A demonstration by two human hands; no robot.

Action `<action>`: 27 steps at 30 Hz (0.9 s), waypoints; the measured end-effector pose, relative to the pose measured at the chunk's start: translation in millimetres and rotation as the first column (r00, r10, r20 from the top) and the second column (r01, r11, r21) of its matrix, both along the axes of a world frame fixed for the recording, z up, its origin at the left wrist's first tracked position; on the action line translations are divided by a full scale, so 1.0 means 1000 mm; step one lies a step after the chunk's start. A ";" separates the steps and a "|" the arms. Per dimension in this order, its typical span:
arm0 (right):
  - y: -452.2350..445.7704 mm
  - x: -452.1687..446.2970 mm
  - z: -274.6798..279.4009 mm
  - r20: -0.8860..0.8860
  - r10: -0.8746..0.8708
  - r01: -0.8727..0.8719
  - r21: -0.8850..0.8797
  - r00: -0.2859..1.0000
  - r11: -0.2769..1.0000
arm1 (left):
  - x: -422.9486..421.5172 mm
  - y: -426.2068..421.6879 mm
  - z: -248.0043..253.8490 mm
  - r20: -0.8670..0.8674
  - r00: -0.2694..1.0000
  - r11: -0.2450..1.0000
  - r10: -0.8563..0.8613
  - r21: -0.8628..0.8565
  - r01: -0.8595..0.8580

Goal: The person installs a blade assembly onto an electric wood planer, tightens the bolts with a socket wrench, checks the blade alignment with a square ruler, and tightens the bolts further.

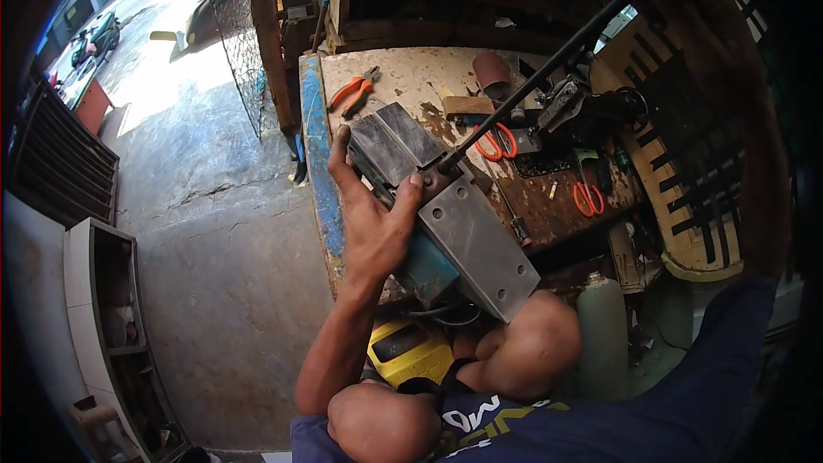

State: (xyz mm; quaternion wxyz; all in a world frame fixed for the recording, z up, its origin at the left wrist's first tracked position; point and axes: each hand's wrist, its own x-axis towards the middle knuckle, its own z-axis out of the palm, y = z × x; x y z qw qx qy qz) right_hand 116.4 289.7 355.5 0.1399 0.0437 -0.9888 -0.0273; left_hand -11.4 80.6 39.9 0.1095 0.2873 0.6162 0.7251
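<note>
An upturned electric planer (480, 244) with a teal body and grey metal sole plates leans over the workbench edge, near my knees. My left hand (375, 227) grips its side, the thumb pressing beside the cutter slot between the plates. A long dark rod-like wrench (542, 79) slants from that slot up to the right. Its upper end is in my right hand (699, 21), which is closed around it in shadow. The wrench's lower tip meets the planer near my left thumb; exactly what it engages is hard to see.
Orange-handled pliers (354, 92) lie on the workbench (411, 77). Red-handled scissors (497, 142), a screwdriver (519, 227) and other tools clutter its right half. A slatted yellow chair (690, 249) stands right, a green bottle (602, 326) below. Under my legs sits a yellow case (411, 353).
</note>
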 end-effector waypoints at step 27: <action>0.000 0.056 -0.005 0.059 -0.100 0.114 -0.334 0.993 0.936 | 0.003 -0.005 0.007 0.155 0.987 0.987 -0.051 0.157 0.026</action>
